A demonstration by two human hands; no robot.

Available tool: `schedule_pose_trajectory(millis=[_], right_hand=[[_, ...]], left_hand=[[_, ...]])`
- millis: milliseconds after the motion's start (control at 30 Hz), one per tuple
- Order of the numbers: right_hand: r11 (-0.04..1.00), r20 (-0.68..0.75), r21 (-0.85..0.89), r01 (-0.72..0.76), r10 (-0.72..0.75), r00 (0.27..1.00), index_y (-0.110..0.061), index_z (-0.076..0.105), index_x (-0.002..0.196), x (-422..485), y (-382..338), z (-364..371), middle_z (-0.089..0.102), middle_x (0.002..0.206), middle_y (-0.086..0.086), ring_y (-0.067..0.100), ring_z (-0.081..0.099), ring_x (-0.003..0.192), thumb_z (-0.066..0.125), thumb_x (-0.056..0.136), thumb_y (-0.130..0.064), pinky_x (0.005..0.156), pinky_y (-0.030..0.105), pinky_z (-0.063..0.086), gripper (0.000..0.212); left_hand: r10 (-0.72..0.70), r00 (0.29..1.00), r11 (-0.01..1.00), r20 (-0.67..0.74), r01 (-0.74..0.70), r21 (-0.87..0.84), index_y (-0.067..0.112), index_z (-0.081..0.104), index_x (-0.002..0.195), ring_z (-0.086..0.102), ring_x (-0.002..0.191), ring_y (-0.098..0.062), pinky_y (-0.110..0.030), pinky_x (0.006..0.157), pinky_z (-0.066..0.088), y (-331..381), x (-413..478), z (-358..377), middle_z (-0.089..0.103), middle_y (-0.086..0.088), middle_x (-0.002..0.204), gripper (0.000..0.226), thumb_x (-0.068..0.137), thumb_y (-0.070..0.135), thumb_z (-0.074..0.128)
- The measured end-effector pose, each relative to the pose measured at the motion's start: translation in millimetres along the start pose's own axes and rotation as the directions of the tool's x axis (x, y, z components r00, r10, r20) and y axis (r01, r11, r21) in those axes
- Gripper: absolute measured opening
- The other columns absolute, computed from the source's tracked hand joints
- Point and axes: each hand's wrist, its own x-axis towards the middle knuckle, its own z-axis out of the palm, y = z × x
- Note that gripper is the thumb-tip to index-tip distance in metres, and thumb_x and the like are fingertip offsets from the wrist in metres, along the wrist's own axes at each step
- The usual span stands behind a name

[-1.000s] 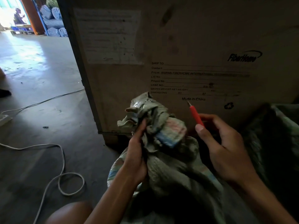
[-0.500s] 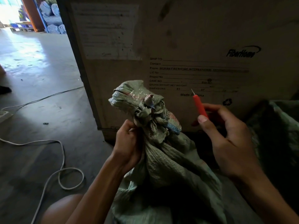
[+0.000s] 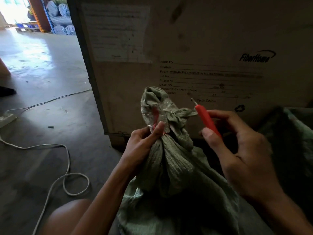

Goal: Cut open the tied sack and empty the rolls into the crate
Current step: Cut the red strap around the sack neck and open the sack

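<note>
The grey-green woven plastic sack [image 3: 177, 175] stands between a person's knees on the concrete floor [image 3: 50, 116], its bunched neck bound with a pink plastic tie [image 3: 156, 117] and still uncut. The left hand [image 3: 144, 143] is closed around the neck just below the tie, thumb pressed against it, apparently to hold the knot taut and exposed. The right hand [image 3: 237, 150] grips a red-handled cutter [image 3: 206, 120] with its short blade pointing up and away, just beside the knot, seemingly poised to cut. A white cable [image 3: 67, 167] loops across the floor to the left. Behind stands a large brown shipping crate [image 3: 203, 39] printed "FiberHome", "SHIP TO", "From: WUHAN FIBERHOME INTERNATIONAL", "CASE NO" and "in China", with a recycling mark.
</note>
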Motion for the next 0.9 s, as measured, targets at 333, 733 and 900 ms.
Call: schedule_pose_trajectory(millis=[333,733,900], right_hand=[[0.97,0.2,-0.23,0.076,-0.029,0.979,-0.043,0.056,0.122,-8,0,14,0.06,0.104,-0.021,-0.006,0.059,0.092,0.058,0.084,-0.053,0.072,0.014,0.049,0.04],[0.927,0.303,-0.322,0.192,-0.092,0.949,-0.036,0.074,0.111,-9,-6,7,0.058,0.098,-0.021,0.002,0.063,0.086,0.066,0.073,-0.05,0.066,0.027,0.055,0.042],[0.908,0.384,-0.357,0.219,-0.071,0.921,-0.039,0.073,0.115,-7,-4,2,0.057,0.102,-0.021,0.006,0.065,0.082,0.063,0.074,-0.053,0.064,0.031,0.056,0.044]], left_hand=[[-0.212,0.976,0.915,-0.04,0.184,-0.358,-0.001,0.075,0.113,0.066,0.118,-0.047,-0.061,0.107,0.048,1,-2,9,0.07,-0.031,0.121,0.077,0.063,0.057,0.087],[-0.072,0.928,0.981,-0.366,0.0,-0.193,-0.018,0.07,0.08,0.067,0.066,-0.029,-0.043,0.075,0.06,-4,-5,8,0.072,-0.028,0.072,0.063,0.078,0.043,0.08],[0.021,0.923,0.993,-0.385,-0.066,-0.103,-0.027,0.059,0.078,0.062,0.061,-0.044,-0.058,0.082,0.058,-5,-6,8,0.06,-0.048,0.078,0.094,0.065,0.064,0.079]])
